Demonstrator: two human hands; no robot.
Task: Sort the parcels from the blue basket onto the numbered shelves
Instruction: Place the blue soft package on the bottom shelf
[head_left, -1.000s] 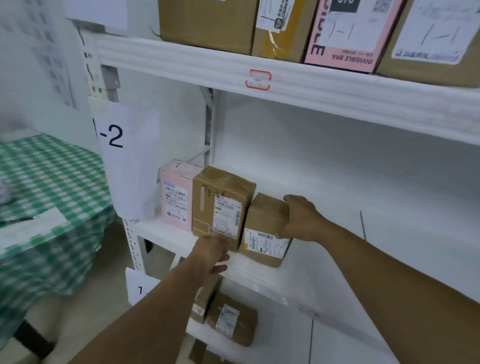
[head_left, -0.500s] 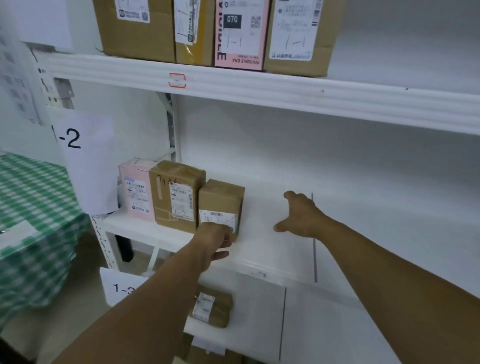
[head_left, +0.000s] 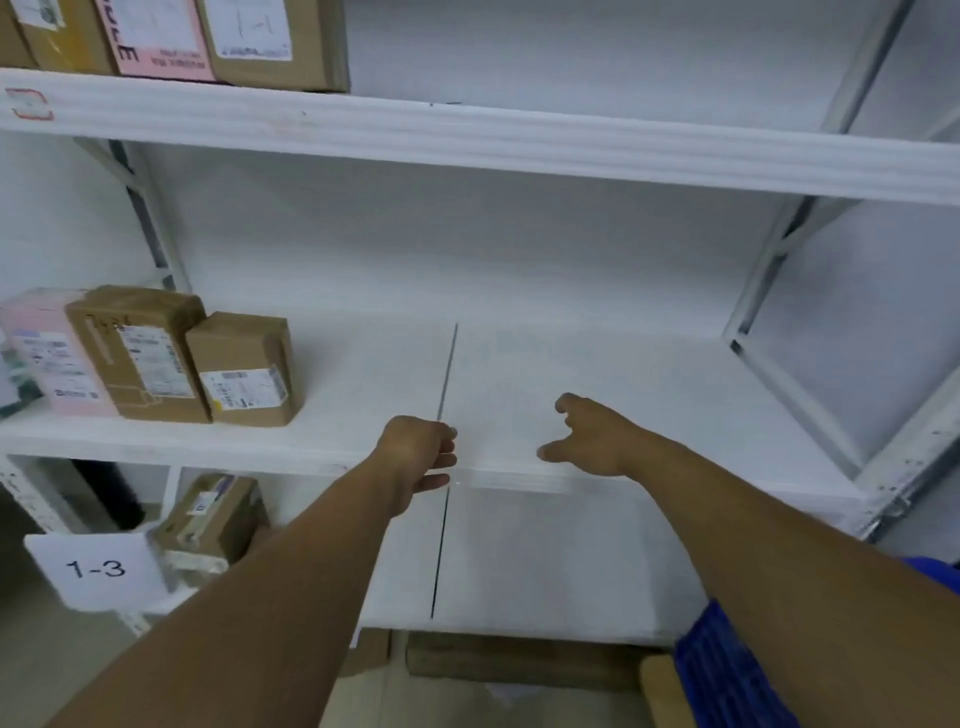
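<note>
Three parcels stand in a row at the left of the middle shelf (head_left: 571, 374): a pink box (head_left: 41, 358), a taller brown box (head_left: 137, 353) and a small brown box (head_left: 244, 371) with a white label. My left hand (head_left: 418, 457) hovers at the shelf's front edge, right of the small box, fingers loosely curled and holding nothing. My right hand (head_left: 589, 436) is over the bare shelf board with fingers spread, also holding nothing. The blue basket (head_left: 727, 675) shows at the bottom right, partly behind my right arm.
The top shelf (head_left: 467, 135) carries several boxes at the left, one of them pink (head_left: 156, 36). A paper sign reading 1-3 (head_left: 96, 569) marks the lower shelf, where a brown parcel (head_left: 213, 514) lies. A white metal upright (head_left: 852, 415) closes the right side.
My right hand let go of the small brown box and both hands drew away to the right. The view swung right, so the parcels now sit at the far left.
</note>
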